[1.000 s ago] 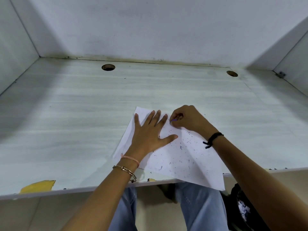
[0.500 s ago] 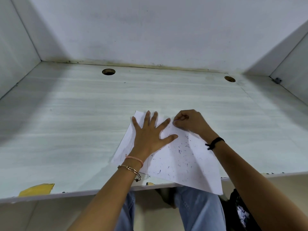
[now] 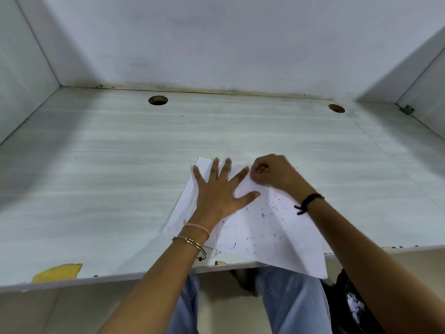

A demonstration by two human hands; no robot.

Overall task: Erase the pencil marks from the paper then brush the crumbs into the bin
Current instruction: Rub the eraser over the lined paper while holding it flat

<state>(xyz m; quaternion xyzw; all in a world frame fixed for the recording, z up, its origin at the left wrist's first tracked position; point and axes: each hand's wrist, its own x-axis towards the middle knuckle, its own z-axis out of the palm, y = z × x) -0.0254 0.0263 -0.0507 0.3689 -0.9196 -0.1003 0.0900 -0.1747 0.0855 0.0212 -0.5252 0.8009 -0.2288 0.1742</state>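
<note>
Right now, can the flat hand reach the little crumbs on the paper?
Probably yes. The left hand lies flat on the paper, and the crumbs are scattered just beside its thumb with nothing between. The right hand pinches a purple eraser farther up the sheet.

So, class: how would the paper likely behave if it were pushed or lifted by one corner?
Probably floppy: the paper is one thin sheet, its near corner overhanging the desk edge. Likely light and apt to slide, since the left hand presses it flat. Lifted, it would probably tip the crumbs off.
</note>
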